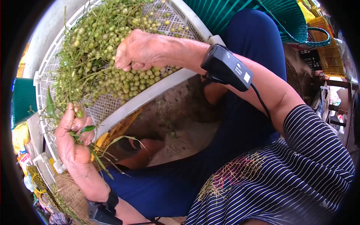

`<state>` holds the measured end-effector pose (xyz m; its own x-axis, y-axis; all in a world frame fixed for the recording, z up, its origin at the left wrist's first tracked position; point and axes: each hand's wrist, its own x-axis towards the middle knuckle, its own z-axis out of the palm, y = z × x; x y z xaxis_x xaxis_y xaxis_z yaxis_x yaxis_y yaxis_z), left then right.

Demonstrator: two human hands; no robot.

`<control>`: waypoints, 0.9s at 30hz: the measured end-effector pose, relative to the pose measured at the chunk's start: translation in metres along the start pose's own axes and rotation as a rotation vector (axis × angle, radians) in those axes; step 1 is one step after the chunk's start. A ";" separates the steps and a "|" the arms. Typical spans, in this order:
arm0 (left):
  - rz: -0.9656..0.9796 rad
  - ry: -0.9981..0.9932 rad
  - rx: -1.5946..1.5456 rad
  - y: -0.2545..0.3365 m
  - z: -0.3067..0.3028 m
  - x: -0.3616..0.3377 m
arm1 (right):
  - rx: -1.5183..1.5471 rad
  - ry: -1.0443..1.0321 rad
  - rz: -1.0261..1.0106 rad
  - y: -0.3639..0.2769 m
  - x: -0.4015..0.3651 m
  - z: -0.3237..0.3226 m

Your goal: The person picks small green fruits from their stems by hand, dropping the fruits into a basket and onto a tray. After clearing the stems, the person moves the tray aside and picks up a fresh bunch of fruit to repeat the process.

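Small round green fruits (127,81) on thin stems lie heaped in a white perforated plastic tray (142,96). Over the middle of the heap, my right hand (138,50) is closed, its fingertips pinched at a green stem (92,78) running left into the heap. What lies inside those fingers is hidden. At the tray's near left edge, my left hand (77,135) is curled around a bunch of green stalks (100,163). Leaves and a single green fruit (79,113) show between its fingers, and the stalk ends hang below the palm.
Broken stalk bits (236,170) lie on the striped cloth over my lap. Green woven baskets (288,18) stand beyond my raised knee (255,33), with an orange crate (332,48) to the right. A woven basket (71,191) sits under my left forearm.
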<state>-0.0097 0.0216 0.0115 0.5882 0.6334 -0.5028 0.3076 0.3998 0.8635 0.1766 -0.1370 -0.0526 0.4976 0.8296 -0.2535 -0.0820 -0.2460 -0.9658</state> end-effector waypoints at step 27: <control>0.840 0.270 0.515 -0.019 -0.058 0.006 | -0.700 -0.517 -0.244 0.198 -0.010 0.106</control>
<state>-0.0556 0.0564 -0.0103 0.5936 0.7314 0.3358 0.1951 -0.5355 0.8217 0.0640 -0.1410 -0.2472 -0.0314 0.9790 -0.2016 0.6034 -0.1423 -0.7846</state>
